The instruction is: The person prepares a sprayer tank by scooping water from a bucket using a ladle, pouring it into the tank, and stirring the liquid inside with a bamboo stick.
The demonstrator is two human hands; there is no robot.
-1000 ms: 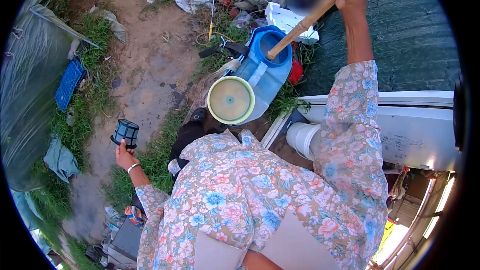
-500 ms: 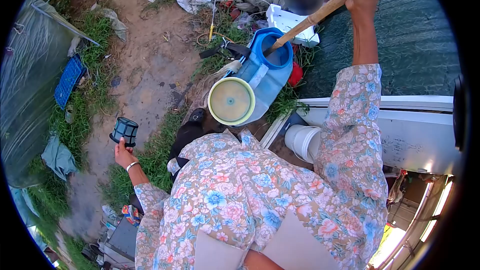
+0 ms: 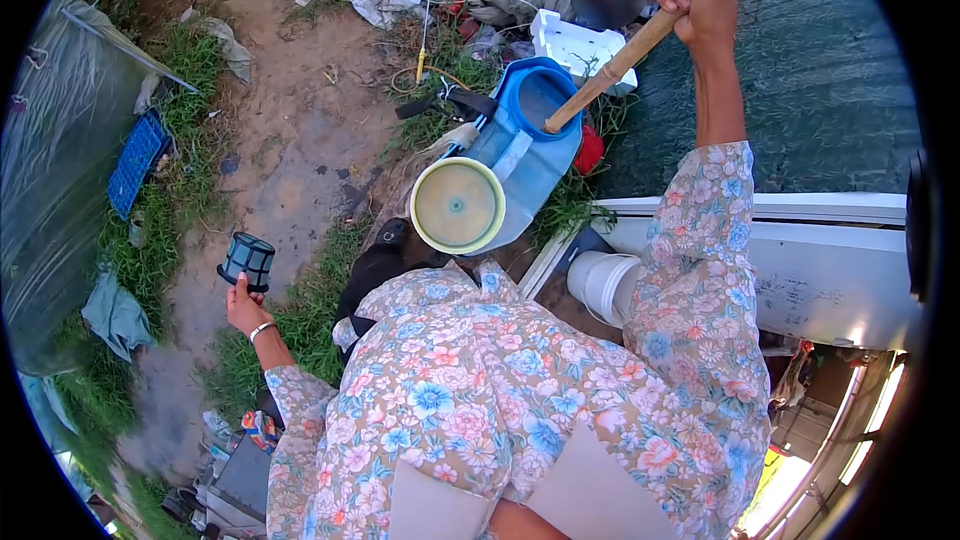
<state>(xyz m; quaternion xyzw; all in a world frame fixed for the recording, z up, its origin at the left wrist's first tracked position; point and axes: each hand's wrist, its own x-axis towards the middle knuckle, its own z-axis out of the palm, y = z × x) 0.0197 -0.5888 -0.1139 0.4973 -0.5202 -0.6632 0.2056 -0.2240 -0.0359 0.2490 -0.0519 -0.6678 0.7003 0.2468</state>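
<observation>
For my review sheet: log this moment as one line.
left hand: holds mesh filter cup | right hand: grips wooden stick | stick end: inside blue tank opening

One blue tank (image 3: 520, 155), one wooden stick (image 3: 640, 40), one bucket (image 3: 603, 283)

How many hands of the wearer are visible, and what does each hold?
2. Left hand, low left, holds a dark mesh strainer basket; right hand, top right, grips a long wooden stick dipping into the blue plastic tank.

White bucket (image 3: 603, 283) beside white ledge (image 3: 800, 240); blue crate (image 3: 138, 162) on grass, left; white tray (image 3: 578, 44) near debris.
</observation>
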